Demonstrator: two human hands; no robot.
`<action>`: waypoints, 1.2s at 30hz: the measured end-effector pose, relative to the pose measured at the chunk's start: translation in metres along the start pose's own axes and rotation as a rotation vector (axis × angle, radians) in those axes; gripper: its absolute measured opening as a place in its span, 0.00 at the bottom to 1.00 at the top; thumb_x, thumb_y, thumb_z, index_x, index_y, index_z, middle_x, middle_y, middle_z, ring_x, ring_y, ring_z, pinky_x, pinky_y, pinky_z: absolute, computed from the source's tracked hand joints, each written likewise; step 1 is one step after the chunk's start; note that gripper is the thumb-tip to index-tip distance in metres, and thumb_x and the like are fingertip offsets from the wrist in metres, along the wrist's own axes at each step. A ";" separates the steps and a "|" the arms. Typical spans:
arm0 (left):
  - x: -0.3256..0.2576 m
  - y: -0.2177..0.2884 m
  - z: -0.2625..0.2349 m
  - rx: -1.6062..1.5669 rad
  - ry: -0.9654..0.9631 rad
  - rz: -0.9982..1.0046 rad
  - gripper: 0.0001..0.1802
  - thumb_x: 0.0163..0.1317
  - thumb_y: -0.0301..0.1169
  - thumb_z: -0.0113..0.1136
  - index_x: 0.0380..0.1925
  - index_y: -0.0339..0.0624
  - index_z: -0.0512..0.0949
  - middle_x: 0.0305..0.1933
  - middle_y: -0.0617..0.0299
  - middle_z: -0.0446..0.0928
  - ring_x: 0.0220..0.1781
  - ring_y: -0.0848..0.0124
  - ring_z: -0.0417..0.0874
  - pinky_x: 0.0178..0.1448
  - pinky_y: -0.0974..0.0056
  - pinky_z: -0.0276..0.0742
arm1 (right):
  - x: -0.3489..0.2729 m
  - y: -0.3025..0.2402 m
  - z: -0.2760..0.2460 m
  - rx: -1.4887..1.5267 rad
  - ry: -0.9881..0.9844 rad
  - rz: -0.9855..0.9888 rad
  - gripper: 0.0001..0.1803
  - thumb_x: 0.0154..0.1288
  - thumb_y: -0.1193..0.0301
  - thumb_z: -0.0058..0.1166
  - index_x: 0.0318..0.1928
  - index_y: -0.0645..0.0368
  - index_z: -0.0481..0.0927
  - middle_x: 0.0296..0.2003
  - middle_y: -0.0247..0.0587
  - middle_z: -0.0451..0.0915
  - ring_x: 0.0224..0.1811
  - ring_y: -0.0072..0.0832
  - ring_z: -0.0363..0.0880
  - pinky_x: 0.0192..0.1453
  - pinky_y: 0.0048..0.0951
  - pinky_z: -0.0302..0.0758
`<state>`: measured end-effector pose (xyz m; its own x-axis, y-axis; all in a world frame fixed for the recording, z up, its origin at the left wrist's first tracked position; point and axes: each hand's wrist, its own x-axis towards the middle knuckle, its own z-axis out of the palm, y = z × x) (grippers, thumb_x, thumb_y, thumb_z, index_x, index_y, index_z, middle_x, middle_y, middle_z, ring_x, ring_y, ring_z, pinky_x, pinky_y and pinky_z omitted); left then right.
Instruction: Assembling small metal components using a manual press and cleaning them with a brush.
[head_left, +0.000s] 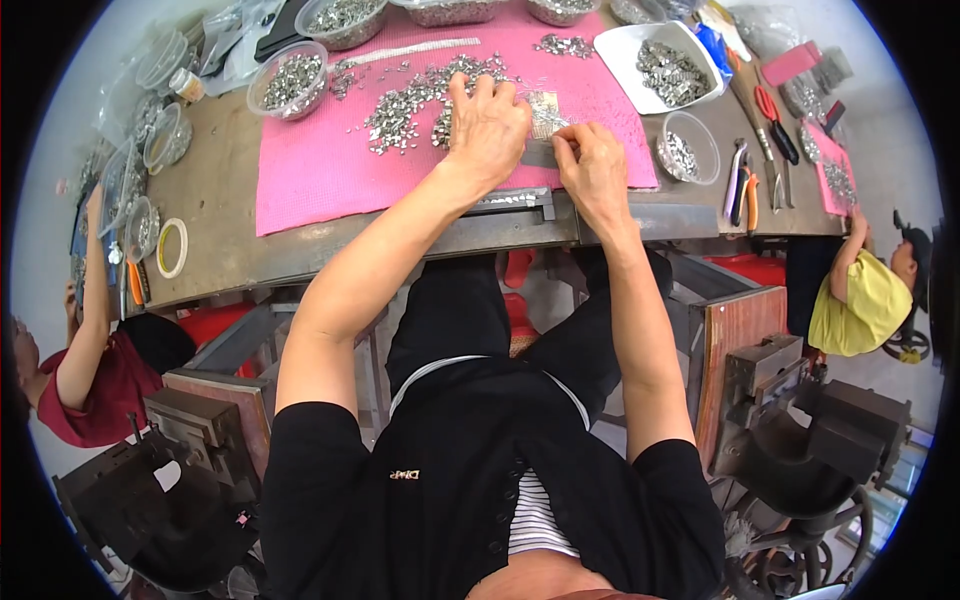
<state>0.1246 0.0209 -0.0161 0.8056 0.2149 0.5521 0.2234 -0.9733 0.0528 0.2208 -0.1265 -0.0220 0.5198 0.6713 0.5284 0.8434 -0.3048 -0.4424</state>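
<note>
A heap of small silvery metal pieces is spread over a pink mat. My left hand bends over the right part of this heap, its fingers curled downward and their tips hidden behind the knuckles. To its right, my right hand is closed, with thumb and forefinger drawn together beside a grey metal plate. What either hand grips, if anything, is too small or hidden to make out. A small tan, grid-like patch lies just beyond the plate, between the hands.
Round plastic tubs of metal pieces line the mat's far side. At right stand a white tray, a small tub, pliers and red-handled cutters. A tape roll lies left. Co-workers sit on both sides.
</note>
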 end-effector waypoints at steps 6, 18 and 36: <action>-0.001 -0.001 0.002 -0.061 0.027 0.006 0.06 0.53 0.30 0.66 0.30 0.41 0.86 0.39 0.57 0.82 0.51 0.58 0.77 0.67 0.39 0.57 | 0.003 -0.016 0.017 -0.288 0.080 -0.086 0.07 0.59 0.67 0.66 0.31 0.56 0.84 0.31 0.40 0.82 0.39 0.41 0.79 0.45 0.43 0.68; -0.041 -0.008 -0.047 -0.591 0.003 -0.068 0.06 0.62 0.30 0.65 0.34 0.40 0.79 0.35 0.60 0.77 0.40 0.61 0.76 0.50 0.58 0.70 | 0.008 -0.012 0.020 -0.217 0.001 -0.021 0.06 0.58 0.68 0.65 0.30 0.58 0.84 0.30 0.43 0.82 0.38 0.42 0.79 0.45 0.43 0.69; -0.077 0.005 -0.055 -0.732 -0.052 -0.076 0.06 0.61 0.25 0.64 0.34 0.38 0.76 0.33 0.56 0.73 0.36 0.59 0.75 0.42 0.57 0.73 | 0.004 -0.004 -0.007 0.213 -0.103 -0.034 0.06 0.63 0.76 0.63 0.42 0.59 0.87 0.30 0.41 0.79 0.32 0.32 0.80 0.38 0.31 0.76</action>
<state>0.0338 -0.0047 -0.0127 0.8312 0.2702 0.4858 -0.1291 -0.7562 0.6414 0.2201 -0.1273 -0.0136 0.4655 0.7477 0.4736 0.8069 -0.1386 -0.5742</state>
